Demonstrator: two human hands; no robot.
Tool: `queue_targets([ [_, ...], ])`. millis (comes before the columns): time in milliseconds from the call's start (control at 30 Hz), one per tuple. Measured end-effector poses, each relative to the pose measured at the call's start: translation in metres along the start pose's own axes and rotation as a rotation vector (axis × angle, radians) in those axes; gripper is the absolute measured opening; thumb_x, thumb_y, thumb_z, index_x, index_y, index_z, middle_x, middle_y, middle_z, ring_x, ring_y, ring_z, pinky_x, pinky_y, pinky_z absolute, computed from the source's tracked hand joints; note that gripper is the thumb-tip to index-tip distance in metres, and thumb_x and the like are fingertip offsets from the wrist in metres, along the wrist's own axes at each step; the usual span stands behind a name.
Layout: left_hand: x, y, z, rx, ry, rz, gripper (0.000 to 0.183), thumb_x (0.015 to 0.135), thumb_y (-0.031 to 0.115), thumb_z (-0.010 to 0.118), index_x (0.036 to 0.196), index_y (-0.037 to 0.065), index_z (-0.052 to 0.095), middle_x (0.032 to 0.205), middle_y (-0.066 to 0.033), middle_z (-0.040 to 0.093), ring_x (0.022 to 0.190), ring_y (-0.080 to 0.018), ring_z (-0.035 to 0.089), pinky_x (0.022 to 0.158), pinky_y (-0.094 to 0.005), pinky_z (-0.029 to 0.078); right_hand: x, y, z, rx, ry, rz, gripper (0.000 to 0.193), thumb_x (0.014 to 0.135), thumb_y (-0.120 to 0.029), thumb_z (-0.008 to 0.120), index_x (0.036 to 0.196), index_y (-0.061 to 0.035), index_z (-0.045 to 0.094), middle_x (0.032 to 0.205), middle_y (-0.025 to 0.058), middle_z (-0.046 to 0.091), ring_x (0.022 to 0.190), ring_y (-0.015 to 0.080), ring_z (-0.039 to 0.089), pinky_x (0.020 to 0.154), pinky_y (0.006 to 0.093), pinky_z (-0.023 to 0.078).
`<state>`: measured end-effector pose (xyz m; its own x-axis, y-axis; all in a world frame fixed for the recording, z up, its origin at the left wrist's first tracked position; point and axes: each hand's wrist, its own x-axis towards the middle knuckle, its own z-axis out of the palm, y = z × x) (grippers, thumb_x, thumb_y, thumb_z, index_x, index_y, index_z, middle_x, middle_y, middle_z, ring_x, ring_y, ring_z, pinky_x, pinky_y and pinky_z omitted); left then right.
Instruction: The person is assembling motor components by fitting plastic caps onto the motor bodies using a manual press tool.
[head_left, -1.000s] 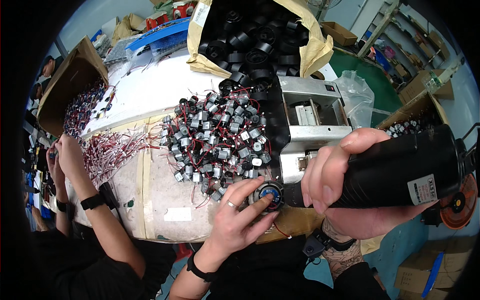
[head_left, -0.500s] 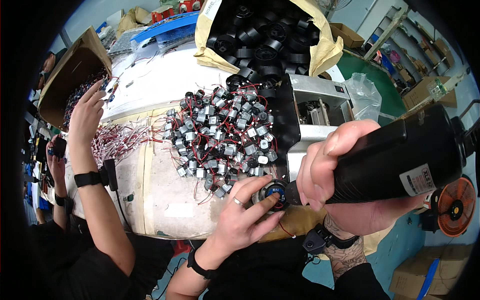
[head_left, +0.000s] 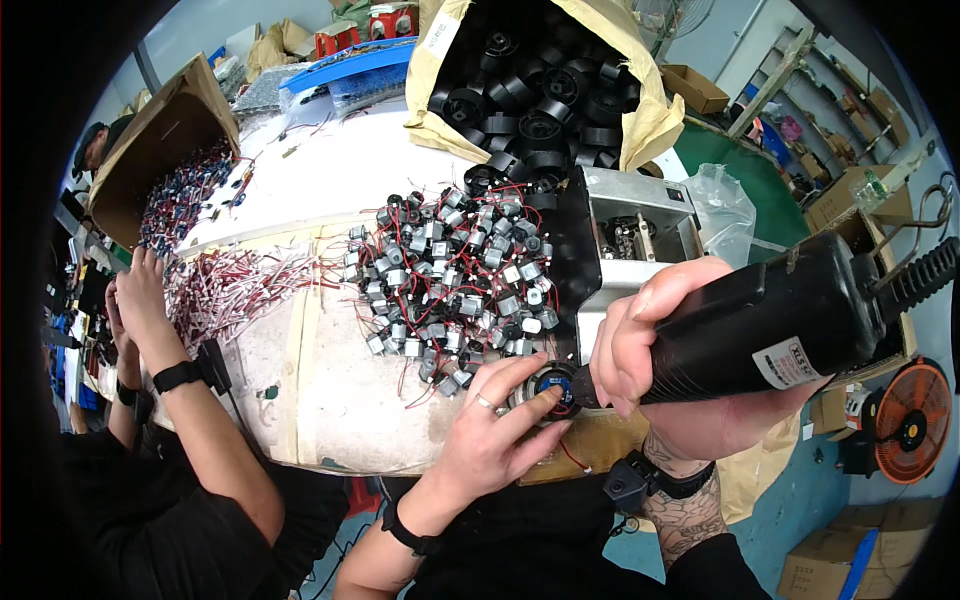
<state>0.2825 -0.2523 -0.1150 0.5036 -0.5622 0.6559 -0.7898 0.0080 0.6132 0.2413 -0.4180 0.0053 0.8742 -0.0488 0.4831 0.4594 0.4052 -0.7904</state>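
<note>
My right hand (head_left: 640, 350) is wrapped round a thick black electric screwdriver (head_left: 765, 335), held nearly level with its cord end to the right. Its tip end meets a round black housing (head_left: 553, 372) at the table's front edge. Inside that housing shows a small blue circuit board, and a thin red wire trails from it. My left hand (head_left: 500, 425), wearing a ring, grips the housing's left side, one fingertip pressing on the blue board. The screw and the bit's very tip are hidden. Just beyond lies a heap of small silver motors (head_left: 450, 270) with red and black wires.
Behind the motors stands a paper sack (head_left: 645, 120) of black round parts. A metal screw feeder (head_left: 640, 185) is right of the heap. Bundled red-white wires (head_left: 235, 295) and a tilted carton (head_left: 110, 200) lie left, where a co-worker's hands (head_left: 140, 300) work. An orange fan (head_left: 912, 420) stands right.
The view has shifted slightly. The co-worker's raised hand has come down from the carton to meet the other hand. My hands keep the same hold on housing and screwdriver.
</note>
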Motion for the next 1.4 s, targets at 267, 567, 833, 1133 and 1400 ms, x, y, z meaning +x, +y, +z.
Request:
queue_targets([
  [267,-0.004,0.003,0.000,-0.013,0.006,-0.075,0.045,0.073,0.010,0.081,0.112,-0.001,0.062,0.125,-0.0196,0.056,0.109,-0.0370,0.057,0.092,-0.0431,0.048,0.000,0.001,-0.005,0.059,-0.073,-0.133,0.100,0.084,-0.083,0.037,0.123,0.0095,0.045,0.064,0.0104,0.055,0.048,0.0196,0.051,0.044,0.0328,0.043],
  [567,0.005,0.013,-0.014,-0.021,-0.076,-0.127,0.079,0.073,0.014,0.081,0.138,-0.007,0.042,0.133,-0.0229,0.051,0.120,-0.0390,0.050,0.103,-0.0450,0.040,-0.042,-0.015,-0.025,0.078,0.062,-0.217,0.107,0.079,-0.086,0.040,0.122,0.0117,0.046,0.066,0.0159,0.058,0.052,0.0228,0.056,0.050,0.0344,0.048],
  [833,0.021,0.016,-0.038,-0.084,-0.335,-0.123,0.084,0.069,0.007,0.079,0.142,-0.002,0.039,0.141,-0.0209,0.047,0.131,-0.0380,0.044,0.109,-0.0454,0.036,-0.072,0.000,-0.041,-0.194,0.297,-0.083,0.099,0.084,-0.084,0.030,0.116,0.0073,0.049,0.058,0.0112,0.052,0.044,0.0188,0.049,0.042,0.0319,0.042],
  [1133,0.022,0.014,-0.018,0.008,-0.226,-0.177,0.070,0.065,0.004,0.082,0.129,-0.001,0.052,0.125,-0.0167,0.059,0.117,-0.0337,0.055,0.101,-0.0414,0.044,-0.083,0.012,-0.050,-0.228,0.272,0.053,0.103,0.080,-0.087,0.031,0.115,0.0076,0.050,0.063,0.0117,0.054,0.049,0.0194,0.052,0.048,0.0333,0.045],
  [1400,0.009,0.007,-0.029,0.025,0.033,-0.203,0.070,0.064,0.003,0.084,0.126,-0.001,0.051,0.121,-0.0188,0.057,0.113,-0.0303,0.057,0.097,-0.0387,0.047,-0.088,0.021,-0.056,-0.166,0.323,0.042,0.100,0.081,-0.086,0.033,0.113,0.0068,0.050,0.063,0.0121,0.053,0.047,0.0187,0.049,0.046,0.0324,0.044],
])
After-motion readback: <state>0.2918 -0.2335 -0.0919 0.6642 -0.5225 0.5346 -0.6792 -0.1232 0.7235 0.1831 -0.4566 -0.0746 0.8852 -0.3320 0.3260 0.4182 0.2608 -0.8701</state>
